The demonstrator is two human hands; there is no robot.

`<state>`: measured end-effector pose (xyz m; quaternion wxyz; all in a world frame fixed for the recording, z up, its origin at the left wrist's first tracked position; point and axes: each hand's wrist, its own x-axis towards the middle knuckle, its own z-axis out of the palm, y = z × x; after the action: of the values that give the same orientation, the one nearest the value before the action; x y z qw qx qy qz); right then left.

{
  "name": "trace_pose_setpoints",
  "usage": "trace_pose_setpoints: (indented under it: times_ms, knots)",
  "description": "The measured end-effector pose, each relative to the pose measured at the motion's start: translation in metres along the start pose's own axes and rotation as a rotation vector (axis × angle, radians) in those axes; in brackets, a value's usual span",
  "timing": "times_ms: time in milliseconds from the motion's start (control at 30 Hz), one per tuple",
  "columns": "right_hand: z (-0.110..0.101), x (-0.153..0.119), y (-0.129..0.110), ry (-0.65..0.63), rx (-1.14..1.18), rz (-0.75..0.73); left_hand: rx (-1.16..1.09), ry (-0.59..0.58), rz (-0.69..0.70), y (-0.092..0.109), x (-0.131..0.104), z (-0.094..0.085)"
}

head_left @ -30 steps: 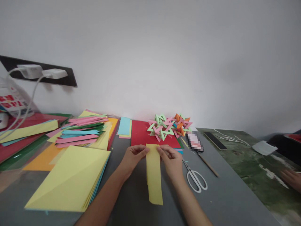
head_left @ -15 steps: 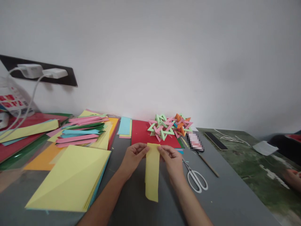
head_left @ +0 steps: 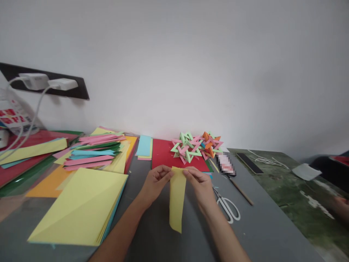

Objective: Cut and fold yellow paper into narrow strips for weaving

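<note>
A folded yellow paper strip [head_left: 177,203] hangs lengthwise toward me above the grey table, its lower end slightly curled. My left hand [head_left: 156,182] pinches its top left corner between thumb and fingers. At the top right corner, my right hand [head_left: 200,183] is likewise closed on the paper. White-handled scissors [head_left: 228,209] lie just right of my right hand. Beyond both hands, a red sheet [head_left: 163,156] carries star-shaped folded paper models [head_left: 188,147] in green, pink and orange.
A stack of yellow and blue sheets [head_left: 79,207] lies at the left, with folded coloured strips [head_left: 95,151] behind it. A thin stick [head_left: 241,192] and a black phone-like slab [head_left: 249,163] lie rightward. White cables [head_left: 38,105] hang from wall chargers. Another person's hand [head_left: 342,205] shows far right.
The strip has tilted slightly, its lower end swinging a little left, and my right hand has shifted slightly right. Both hands keep their pinch.
</note>
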<state>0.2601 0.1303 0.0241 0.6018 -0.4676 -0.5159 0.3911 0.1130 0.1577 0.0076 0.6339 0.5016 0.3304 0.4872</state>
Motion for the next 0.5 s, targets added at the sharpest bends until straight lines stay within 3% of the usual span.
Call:
trace_pose_setpoints:
  times_ms: [333,500]
  knots:
    - [0.0099,-0.0062,0.0015,0.083,0.111,0.011,-0.044,0.074,-0.038,0.0023,-0.0006,0.0027]
    - [0.0103,-0.0057,0.0036,0.058,0.145,0.042,-0.067,0.086,-0.076,0.0013,-0.0019,0.001]
